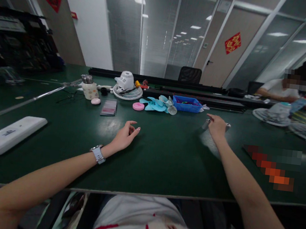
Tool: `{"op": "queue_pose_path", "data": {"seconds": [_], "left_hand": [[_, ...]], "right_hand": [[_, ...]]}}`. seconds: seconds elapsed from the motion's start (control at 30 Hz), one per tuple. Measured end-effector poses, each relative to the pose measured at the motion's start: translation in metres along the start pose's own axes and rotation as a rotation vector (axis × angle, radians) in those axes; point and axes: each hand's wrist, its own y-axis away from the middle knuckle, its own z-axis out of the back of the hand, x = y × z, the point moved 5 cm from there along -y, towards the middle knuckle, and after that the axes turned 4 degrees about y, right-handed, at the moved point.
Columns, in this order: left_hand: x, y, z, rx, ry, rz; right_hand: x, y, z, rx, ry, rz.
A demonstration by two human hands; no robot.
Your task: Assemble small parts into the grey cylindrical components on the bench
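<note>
My left hand (125, 135) rests on the green table (164, 160) with a watch on the wrist. Its fingers curl loosely and nothing shows in them. My right hand (216, 127) reaches further out and closes on a small silver cylinder (206, 123) lying on the table. Beyond both hands lie light blue fan blades (158, 104), a pink round cap (138, 106) and a white fan grille with its motor housing (127, 87).
A blue tray (186, 104) stands behind the blades. A mug (90, 89) sits at the back left, a white flat device (5, 135) at the near left. Other people work at the far right with fan parts (274, 114). Black rails cross the far table.
</note>
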Motion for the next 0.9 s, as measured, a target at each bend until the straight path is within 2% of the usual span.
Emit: {"op": "queue_pose_path", "data": {"seconds": [0.2,0.47,0.6,0.7,0.8,0.9], "left_hand": [[0.000,0.000,0.000,0.003,-0.007,-0.002],[-0.003,0.001,0.000,0.014,-0.014,0.002],[-0.003,0.001,-0.001,0.012,-0.007,-0.007],[-0.003,0.001,-0.001,0.013,-0.004,-0.008],[-0.007,0.002,0.000,0.012,0.003,-0.022],[-0.018,0.005,0.000,0.039,0.013,-0.074]], "right_hand": [[-0.001,0.000,-0.005,0.049,0.010,-0.062],[-0.014,0.009,-0.010,0.026,-0.056,-0.211],[-0.031,0.018,-0.025,0.132,-0.093,-0.394],[-0.035,0.020,-0.029,0.185,-0.078,-0.462],[-0.014,0.021,-0.027,0.158,-0.145,-0.449],[0.044,0.032,-0.026,0.211,-0.445,-0.334]]}}
